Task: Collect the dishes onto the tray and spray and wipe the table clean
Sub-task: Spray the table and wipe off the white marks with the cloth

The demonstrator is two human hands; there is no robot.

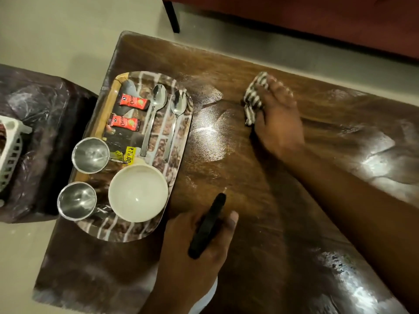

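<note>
Head view: right hand [278, 123] presses the striped cloth [254, 98] with flat fingers onto the table [249, 177], mid-surface, right of the loaded tray [127, 232]. Left hand [192, 250] grips the black sprayer [208, 225] beside the tray. Cloth is soft, light and likely to bunch; bear on its centre. Wet wood looks slick.

We see a glossy, wood-grained table [238, 168] streaked with wet sheen, a soft striped cloth [254, 98], mirror-bright metal spoons [158, 97] and cups [90, 155], a smooth matt cream bowl [138, 193] and a matt black sprayer [208, 225].
</note>
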